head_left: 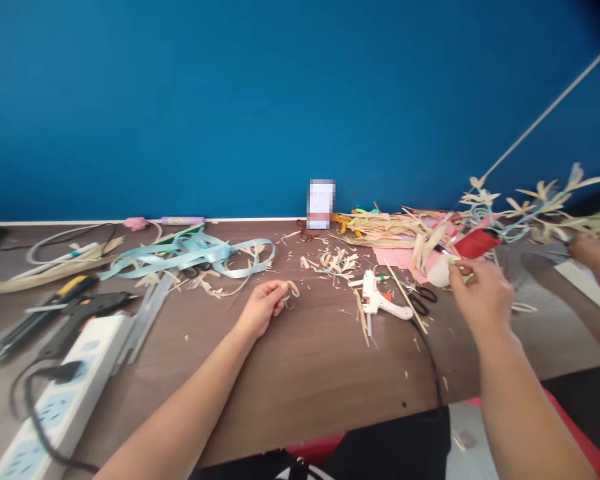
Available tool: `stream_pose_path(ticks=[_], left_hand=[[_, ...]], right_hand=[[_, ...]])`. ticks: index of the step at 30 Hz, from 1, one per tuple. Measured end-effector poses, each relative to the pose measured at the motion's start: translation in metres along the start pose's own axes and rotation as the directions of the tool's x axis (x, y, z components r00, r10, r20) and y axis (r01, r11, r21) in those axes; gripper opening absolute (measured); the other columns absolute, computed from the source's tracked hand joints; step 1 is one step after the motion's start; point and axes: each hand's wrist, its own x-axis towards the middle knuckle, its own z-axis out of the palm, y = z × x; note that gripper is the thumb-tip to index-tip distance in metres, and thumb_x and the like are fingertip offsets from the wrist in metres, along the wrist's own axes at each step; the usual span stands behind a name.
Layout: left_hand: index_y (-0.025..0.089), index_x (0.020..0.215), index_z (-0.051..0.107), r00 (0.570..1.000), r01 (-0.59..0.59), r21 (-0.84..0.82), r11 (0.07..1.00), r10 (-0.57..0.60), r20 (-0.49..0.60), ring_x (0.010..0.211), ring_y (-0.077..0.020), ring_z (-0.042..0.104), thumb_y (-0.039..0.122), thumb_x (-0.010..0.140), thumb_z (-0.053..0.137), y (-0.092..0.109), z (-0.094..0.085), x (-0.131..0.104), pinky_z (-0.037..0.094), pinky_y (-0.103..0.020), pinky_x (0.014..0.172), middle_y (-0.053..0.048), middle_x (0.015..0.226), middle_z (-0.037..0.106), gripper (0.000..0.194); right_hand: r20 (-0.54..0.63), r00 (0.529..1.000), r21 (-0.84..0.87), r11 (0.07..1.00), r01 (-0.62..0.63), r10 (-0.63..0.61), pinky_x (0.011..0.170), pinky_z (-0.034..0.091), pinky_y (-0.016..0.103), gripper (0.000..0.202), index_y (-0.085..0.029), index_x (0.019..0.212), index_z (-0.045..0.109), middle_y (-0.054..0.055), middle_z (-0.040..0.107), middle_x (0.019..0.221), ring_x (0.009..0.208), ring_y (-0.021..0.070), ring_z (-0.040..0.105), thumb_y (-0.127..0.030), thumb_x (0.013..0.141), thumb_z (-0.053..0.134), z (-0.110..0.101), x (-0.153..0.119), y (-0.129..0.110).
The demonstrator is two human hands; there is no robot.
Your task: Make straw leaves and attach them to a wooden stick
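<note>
My left hand (266, 303) is closed in a pinch above the middle of the table, holding a small curled pale strip (293, 289) that bends into a loop. My right hand (483, 290) reaches to the right, thumb and fingers pressed together over the craft pile. What its fingertips hold, if anything, is too small to make out. Just left of them lie a rounded white piece (439, 273) and pink sheet (397, 260); a red piece (477, 243) is just beyond. Between my hands rests a white glue gun (380, 298), beside black-handled scissors (424, 300).
Light blue ribbon (205, 253) lies back left. A dark glue gun (87, 310), clear glue sticks (150, 317) and a white power strip (87, 380) are nearer left. Pale strips (380, 233) lie along the blue wall (230, 100). Another person's hand (593, 250) is at far right.
</note>
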Motion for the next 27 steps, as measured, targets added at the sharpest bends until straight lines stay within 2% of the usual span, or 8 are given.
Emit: stream_pose_path(ticks=[3, 5, 7, 10, 12, 18, 24, 27], left_hand=[[0.010, 0.075, 0.057, 1.000, -0.012, 0.007, 1.000, 0.012, 0.001, 0.035, -0.0020, 0.026, 0.038, 0.069, 0.058, 0.000, 0.001, -0.001, 0.015, -0.017, 0.035, 0.007, 0.042, 0.035, 0.028], [0.010, 0.076, 0.058, 1.000, -0.031, 0.007, 0.999, 0.031, 0.006, 0.035, -0.0021, 0.027, 0.038, 0.071, 0.056, 0.000, 0.000, -0.001, 0.015, -0.017, 0.035, 0.007, 0.042, 0.036, 0.029], [0.010, 0.076, 0.058, 0.998, -0.055, 0.006, 0.998, 0.055, 0.010, 0.035, -0.0022, 0.028, 0.037, 0.071, 0.056, 0.000, 0.000, -0.001, 0.016, -0.017, 0.035, 0.006, 0.043, 0.037, 0.028], [0.010, 0.075, 0.057, 0.996, -0.086, -0.003, 0.996, 0.086, -0.007, 0.034, -0.0026, 0.029, 0.037, 0.071, 0.056, -0.001, -0.002, -0.001, 0.018, -0.017, 0.035, 0.006, 0.042, 0.039, 0.027], [0.011, 0.075, 0.057, 0.995, -0.094, -0.016, 0.995, 0.094, -0.026, 0.033, -0.0026, 0.029, 0.037, 0.071, 0.056, -0.002, -0.003, 0.000, 0.019, -0.017, 0.035, 0.006, 0.041, 0.040, 0.027], [0.011, 0.078, 0.058, 0.996, -0.084, -0.063, 0.994, 0.084, -0.012, 0.034, -0.0024, 0.030, 0.038, 0.071, 0.057, -0.004, 0.000, 0.004, 0.021, -0.016, 0.035, 0.006, 0.043, 0.041, 0.028], [0.010, 0.087, 0.063, 0.986, -0.123, 0.049, 0.991, 0.128, -0.109, 0.037, -0.0030, 0.034, 0.040, 0.068, 0.059, -0.007, 0.004, 0.004, 0.023, -0.017, 0.036, 0.004, 0.048, 0.046, 0.036], [0.011, 0.088, 0.063, 0.981, -0.125, 0.039, 0.991, 0.130, -0.143, 0.036, -0.0024, 0.029, 0.038, 0.069, 0.059, -0.008, 0.005, 0.003, 0.019, -0.016, 0.037, 0.006, 0.041, 0.037, 0.034]], right_hand=[[0.149, 0.986, 0.099, 0.993, 0.059, -0.074, 0.065, 0.040, 0.032, 0.033, -0.016, 0.097, 0.059, 0.012, 0.058, 0.090, 0.071, 0.0206, 0.053, -0.033, 0.069, 0.056, -0.002, 0.000, -0.068], [0.216, 0.965, 0.415, 0.908, 0.051, -0.152, 0.061, 0.042, 0.030, 0.030, -0.018, 0.100, 0.057, 0.008, 0.060, 0.087, 0.057, 0.0144, 0.052, -0.034, 0.076, 0.049, 0.001, -0.010, -0.119], [0.435, 0.823, 0.666, 0.746, -0.020, -0.366, 0.053, 0.043, 0.027, 0.032, -0.021, 0.105, 0.055, 0.008, 0.061, 0.092, 0.048, 0.0106, 0.051, -0.034, 0.076, 0.050, 0.011, -0.026, -0.165], [0.584, 0.638, 0.770, 0.591, -0.241, -0.501, 0.047, 0.042, 0.024, 0.034, -0.020, 0.105, 0.054, 0.007, 0.061, 0.095, 0.045, 0.0083, 0.052, -0.028, 0.073, 0.053, 0.039, -0.052, -0.210], [0.619, 0.581, 0.779, 0.510, -0.366, -0.528, 0.046, 0.042, 0.022, 0.024, -0.017, 0.093, 0.059, 0.004, 0.063, 0.080, 0.045, 0.0088, 0.053, -0.028, 0.074, 0.050, 0.058, -0.063, -0.221], [0.654, 0.554, 0.756, 0.419, -0.503, -0.516, 0.045, 0.040, 0.020, 0.024, -0.016, 0.067, 0.057, -0.001, 0.056, 0.053, 0.045, 0.0096, 0.051, -0.034, 0.078, 0.045, 0.073, -0.076, -0.216], [0.596, 0.632, 0.803, 0.385, -0.455, -0.495, 0.045, 0.041, 0.020, 0.015, -0.017, 0.067, 0.055, 0.001, 0.059, 0.067, 0.046, 0.0084, 0.052, -0.029, 0.075, 0.050, 0.070, -0.080, -0.219], [0.663, 0.594, 0.747, 0.350, -0.566, -0.455, 0.044, 0.041, 0.020, 0.017, -0.017, 0.065, 0.051, -0.001, 0.056, 0.057, 0.044, 0.0091, 0.054, -0.030, 0.075, 0.050, 0.073, -0.082, -0.219]])
